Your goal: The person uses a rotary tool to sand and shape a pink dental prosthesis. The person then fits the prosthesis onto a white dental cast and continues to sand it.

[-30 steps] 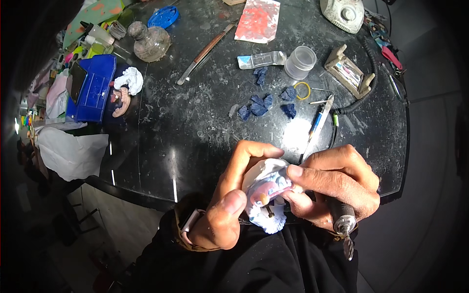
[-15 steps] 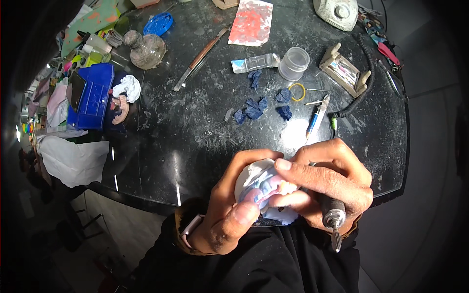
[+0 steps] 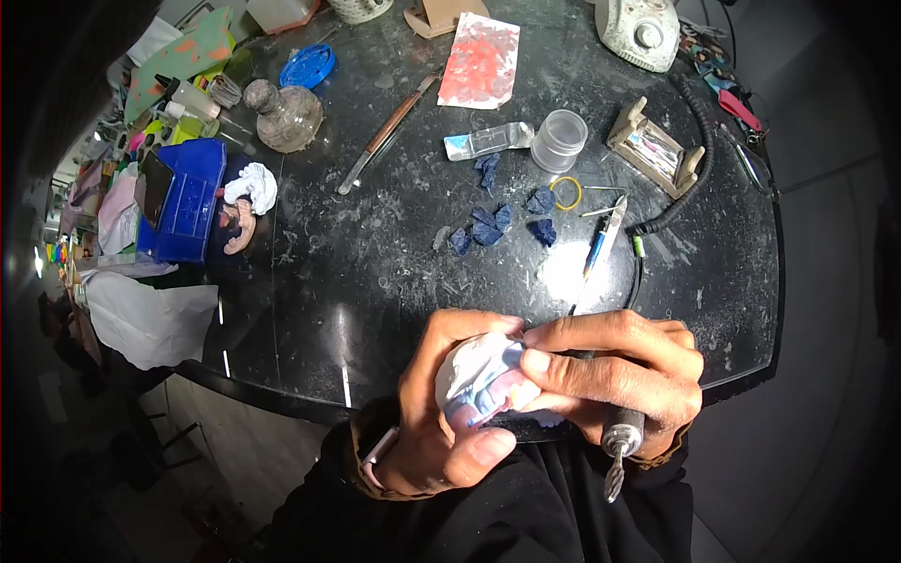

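- The left hand (image 3: 441,413) curls its fingers (image 3: 488,447) around a white plaster cast (image 3: 479,380) with pink and blue patches, held at the near edge of the surface (image 3: 375,272).
- The right hand (image 3: 619,375) presses its fingers (image 3: 554,364) onto the same cast — and is also closed around a rotary handpiece (image 3: 621,441), whose bur points down toward the person.
- A small clear plastic cup (image 3: 559,141) stands far from the hands; I cannot tell what is in it.
- A round glass bottle (image 3: 283,116) sits far left, contents unclear.
- A blue box (image 3: 184,202) lies at the left, with a white lump (image 3: 251,186) just beside it.
- Dark blue scraps (image 3: 488,225) lie scattered mid-surface, near a yellow ring (image 3: 566,192).
- The surface is dark, round-edged and dusted with white — the room beyond it is dim.
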`<state>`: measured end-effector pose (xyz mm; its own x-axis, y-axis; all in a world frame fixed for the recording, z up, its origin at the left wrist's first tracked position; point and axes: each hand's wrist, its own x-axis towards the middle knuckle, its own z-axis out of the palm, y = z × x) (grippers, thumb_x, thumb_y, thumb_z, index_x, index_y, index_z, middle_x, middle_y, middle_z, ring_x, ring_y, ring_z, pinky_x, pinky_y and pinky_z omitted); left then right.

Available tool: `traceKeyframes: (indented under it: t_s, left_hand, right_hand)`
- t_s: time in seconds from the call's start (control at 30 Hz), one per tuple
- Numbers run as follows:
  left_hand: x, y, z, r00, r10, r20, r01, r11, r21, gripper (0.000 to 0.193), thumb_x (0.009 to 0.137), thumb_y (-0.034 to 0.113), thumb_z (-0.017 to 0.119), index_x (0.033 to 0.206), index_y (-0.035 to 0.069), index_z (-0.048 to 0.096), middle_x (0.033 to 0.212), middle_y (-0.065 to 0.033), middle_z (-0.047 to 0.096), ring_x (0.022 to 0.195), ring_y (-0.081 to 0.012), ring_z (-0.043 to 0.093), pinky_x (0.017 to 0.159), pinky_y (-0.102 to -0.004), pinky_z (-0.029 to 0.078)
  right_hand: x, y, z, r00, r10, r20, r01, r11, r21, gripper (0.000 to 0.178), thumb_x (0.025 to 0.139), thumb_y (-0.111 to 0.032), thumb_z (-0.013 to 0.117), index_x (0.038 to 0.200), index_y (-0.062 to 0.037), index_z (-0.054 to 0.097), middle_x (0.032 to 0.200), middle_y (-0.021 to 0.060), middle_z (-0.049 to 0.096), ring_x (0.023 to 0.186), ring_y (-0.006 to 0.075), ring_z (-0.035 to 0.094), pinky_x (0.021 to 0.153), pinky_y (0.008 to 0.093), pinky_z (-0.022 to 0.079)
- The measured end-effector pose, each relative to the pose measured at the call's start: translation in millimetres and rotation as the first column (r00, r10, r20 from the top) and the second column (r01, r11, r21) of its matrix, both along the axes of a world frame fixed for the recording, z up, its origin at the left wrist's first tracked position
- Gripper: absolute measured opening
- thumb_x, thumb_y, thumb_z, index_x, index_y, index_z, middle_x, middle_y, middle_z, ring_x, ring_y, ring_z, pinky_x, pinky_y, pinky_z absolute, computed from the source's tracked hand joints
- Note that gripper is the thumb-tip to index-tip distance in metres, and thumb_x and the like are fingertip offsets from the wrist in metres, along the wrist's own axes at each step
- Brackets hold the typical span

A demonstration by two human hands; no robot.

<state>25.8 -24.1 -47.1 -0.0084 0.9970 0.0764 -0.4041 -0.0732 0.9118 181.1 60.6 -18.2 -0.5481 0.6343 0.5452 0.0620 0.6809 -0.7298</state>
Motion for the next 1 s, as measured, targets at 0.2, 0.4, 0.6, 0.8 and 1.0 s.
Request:
traceKeyframes:
  t_s: [0.2, 0.4, 0.6, 0.8, 1.0]
  left_hand:
    - [-0.1, 3.3, -12.5, 0.985, 0.098, -0.143, -0.079, 0.988, 0.134, 0.061, 0.062, 0.021, 0.061, 0.114, -0.006, 0.044, 0.097, -0.0147, 0.05, 0.083, -0.0177, 0.051, 0.074, -0.0316, 0.043]
    - [2.3, 0.7, -0.2, 0.979, 0.057, -0.198, -0.04, 0.995, 0.09, 0.061, 0.059, 0.032, 0.065, 0.104, -0.002, 0.043, 0.094, -0.0132, 0.047, 0.084, -0.0175, 0.048, 0.074, -0.0335, 0.043]
    - [2.9, -1.0, 0.8, 0.964, 0.097, -0.249, -0.073, 0.992, 0.103, 0.065, 0.055, 0.03, 0.068, 0.107, -0.005, 0.047, 0.092, -0.0136, 0.051, 0.081, -0.0198, 0.048, 0.076, -0.0346, 0.042]
    - [0.8, -0.5, -1.9, 0.948, 0.127, -0.293, -0.07, 0.978, 0.196, 0.064, 0.053, 0.03, 0.067, 0.104, -0.005, 0.049, 0.089, -0.0119, 0.055, 0.079, -0.0206, 0.048, 0.078, -0.0373, 0.042]
    - [-1.2, 4.3, -4.7, 0.931, 0.155, -0.329, -0.064, 0.96, 0.271, 0.064, 0.054, 0.03, 0.067, 0.104, -0.005, 0.048, 0.088, -0.0124, 0.054, 0.078, -0.0202, 0.048, 0.077, -0.0359, 0.042]
  right_hand:
    - [5.9, 0.9, 3.5, 0.995, 0.1, 0.022, -0.098, 0.991, -0.089, 0.032, 0.066, -0.019, 0.08, 0.095, -0.0075, 0.072, 0.088, 0.0045, 0.066, 0.06, 0.0112, 0.063, 0.046, 0.0206, 0.045]
    - [5.8, 6.0, 8.7, 0.989, 0.147, -0.006, -0.145, 0.964, -0.224, 0.049, 0.062, -0.022, 0.082, 0.105, -0.0022, 0.068, 0.087, 0.0084, 0.062, 0.068, 0.0165, 0.064, 0.054, 0.0251, 0.05]
    - [9.2, 5.4, 12.0, 0.965, 0.262, -0.017, -0.254, 0.913, -0.319, 0.05, 0.062, -0.019, 0.082, 0.106, 0.001, 0.067, 0.092, 0.0125, 0.062, 0.077, 0.0233, 0.067, 0.061, 0.0283, 0.053]
    - [10.6, 5.3, 11.8, 0.949, 0.304, -0.084, -0.314, 0.883, -0.349, 0.047, 0.06, -0.013, 0.083, 0.101, 0.0045, 0.067, 0.094, 0.0138, 0.063, 0.084, 0.0279, 0.067, 0.072, 0.0317, 0.056]
    - [9.4, 5.7, 12.4, 0.95, 0.3, -0.082, -0.31, 0.894, -0.323, 0.045, 0.062, -0.014, 0.083, 0.1, 0.0036, 0.068, 0.093, 0.0127, 0.063, 0.081, 0.0251, 0.068, 0.067, 0.0289, 0.056]
